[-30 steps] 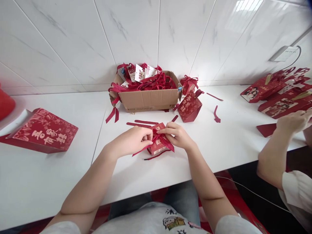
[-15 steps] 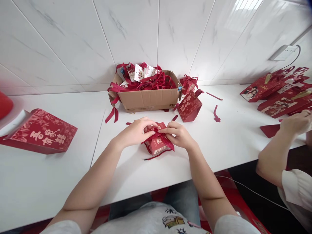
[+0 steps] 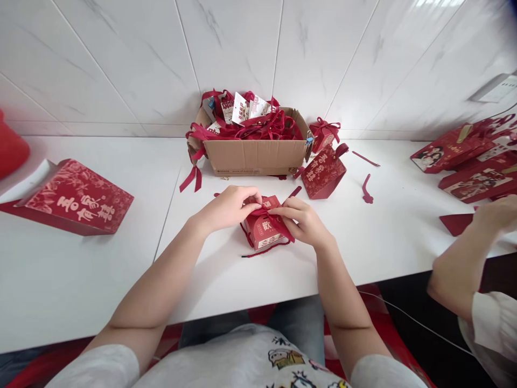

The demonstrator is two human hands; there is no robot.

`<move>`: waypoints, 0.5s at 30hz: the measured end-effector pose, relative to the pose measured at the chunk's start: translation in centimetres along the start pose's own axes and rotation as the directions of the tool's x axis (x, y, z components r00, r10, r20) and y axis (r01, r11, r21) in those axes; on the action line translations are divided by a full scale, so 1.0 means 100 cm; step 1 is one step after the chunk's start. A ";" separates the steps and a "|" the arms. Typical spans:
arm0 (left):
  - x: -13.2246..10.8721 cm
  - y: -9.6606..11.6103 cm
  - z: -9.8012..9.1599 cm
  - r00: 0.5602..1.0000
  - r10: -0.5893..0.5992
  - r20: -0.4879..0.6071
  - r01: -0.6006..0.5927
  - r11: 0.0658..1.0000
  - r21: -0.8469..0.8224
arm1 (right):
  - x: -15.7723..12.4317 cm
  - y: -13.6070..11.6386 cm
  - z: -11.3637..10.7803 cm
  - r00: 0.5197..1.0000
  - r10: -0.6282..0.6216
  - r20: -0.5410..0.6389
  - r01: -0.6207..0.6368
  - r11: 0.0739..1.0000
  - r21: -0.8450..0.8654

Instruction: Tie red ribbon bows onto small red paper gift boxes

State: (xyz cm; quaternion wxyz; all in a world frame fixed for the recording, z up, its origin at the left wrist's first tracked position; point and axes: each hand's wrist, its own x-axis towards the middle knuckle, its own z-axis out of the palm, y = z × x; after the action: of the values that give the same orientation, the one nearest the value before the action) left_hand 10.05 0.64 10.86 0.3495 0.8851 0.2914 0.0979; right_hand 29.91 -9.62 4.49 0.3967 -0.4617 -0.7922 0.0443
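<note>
Apparently bow-tying, left hand (image 3: pixel 234 207) at box (image 3: pixel 264 233) ten o'clock, right hand (image 3: pixel 304 220) at three, both grips pinching ribbon (image 3: pixel 264 212); next calls for even tugging.

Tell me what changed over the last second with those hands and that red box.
The left hand moved away from the body, towards the far side of the bow; the tail that stuck out at near left no longer shows there. The right hand still pinches the bow; the red box and cardboard box stay about where they were.
</note>
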 end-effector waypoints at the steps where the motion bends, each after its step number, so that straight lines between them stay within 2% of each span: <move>1: 0.000 0.000 0.000 1.000 -0.001 -0.005 0.001 1.000 0.003 | 0.000 -0.001 -0.001 1.000 -0.001 0.020 0.001 1.000 -0.004; 5: 0.000 -0.001 0.001 1.000 0.007 -0.020 -0.007 1.000 0.003 | 0.001 -0.004 -0.003 0.997 0.006 0.081 -0.005 1.000 -0.011; 10: 0.000 -0.002 0.000 0.999 0.015 -0.039 -0.014 1.000 0.009 | 0.003 -0.009 -0.001 0.999 0.038 -0.008 -0.038 0.999 0.013; 15: 0.000 -0.001 0.000 0.998 -0.004 -0.057 0.004 1.000 -0.005 | 0.002 -0.009 0.001 0.996 0.084 0.004 -0.084 0.996 0.020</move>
State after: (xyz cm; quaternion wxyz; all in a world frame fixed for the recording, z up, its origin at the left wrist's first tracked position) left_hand 10.01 0.66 10.79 0.3433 0.8806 0.3027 0.1231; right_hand 29.18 -10.00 4.94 0.3978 -0.4905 -0.7722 0.0697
